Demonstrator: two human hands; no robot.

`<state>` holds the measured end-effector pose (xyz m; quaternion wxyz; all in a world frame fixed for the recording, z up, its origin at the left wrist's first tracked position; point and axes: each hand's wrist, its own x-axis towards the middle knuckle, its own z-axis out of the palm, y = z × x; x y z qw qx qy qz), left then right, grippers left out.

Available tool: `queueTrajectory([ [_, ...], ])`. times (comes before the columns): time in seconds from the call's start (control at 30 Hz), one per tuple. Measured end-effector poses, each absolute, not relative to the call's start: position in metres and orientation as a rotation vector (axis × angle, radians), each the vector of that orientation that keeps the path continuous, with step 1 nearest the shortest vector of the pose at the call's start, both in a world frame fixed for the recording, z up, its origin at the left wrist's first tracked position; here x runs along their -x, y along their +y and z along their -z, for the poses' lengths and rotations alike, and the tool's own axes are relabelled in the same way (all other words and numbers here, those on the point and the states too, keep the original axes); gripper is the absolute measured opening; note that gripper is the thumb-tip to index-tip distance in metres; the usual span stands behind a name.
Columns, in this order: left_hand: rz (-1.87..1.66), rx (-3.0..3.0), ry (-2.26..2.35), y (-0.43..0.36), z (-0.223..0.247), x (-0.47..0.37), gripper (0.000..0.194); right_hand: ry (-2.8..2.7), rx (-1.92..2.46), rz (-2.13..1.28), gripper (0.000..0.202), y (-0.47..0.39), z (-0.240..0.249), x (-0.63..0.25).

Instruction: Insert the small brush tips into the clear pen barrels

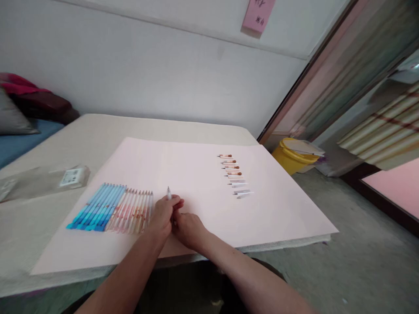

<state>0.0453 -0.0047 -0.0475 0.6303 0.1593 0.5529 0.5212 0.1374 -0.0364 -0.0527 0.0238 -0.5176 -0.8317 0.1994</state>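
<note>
Left hand (163,214) was closed around a pen (169,194), tip end poking out above the fingers and aimed toward the sheet's far edge. Right hand (190,226) was curled in against the left at the pen's lower end; contact hidden, couldn't tell whether it gripped the barrel or a loose part. Both hands sat over the near edge of the pink sheet (196,174), just right of the pale pens (134,211).

Blue pens (98,209) lay side by side with the pale ones, toward the sheet's left edge. Pen parts (234,173) were set out in six small groups toward its right edge. Clear bag (46,181) lay on the table (108,126), off the sheet's left edge.

Step in hand, my read: two-handed work on one pen, probably at a joint. Next move called for a steady left hold and a straight, light twist or pull from the right, clear of the pale row.
</note>
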Motion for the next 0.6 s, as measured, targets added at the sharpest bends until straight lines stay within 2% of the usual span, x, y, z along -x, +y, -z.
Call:
queueTrajectory([
  [0.6, -1.183, -0.363, 1.249, -0.0044, 0.0464, -0.0449, 0.019, -2.569, 1.598, -0.570, 0.031, -0.0362, 0.0533, -0.1379],
])
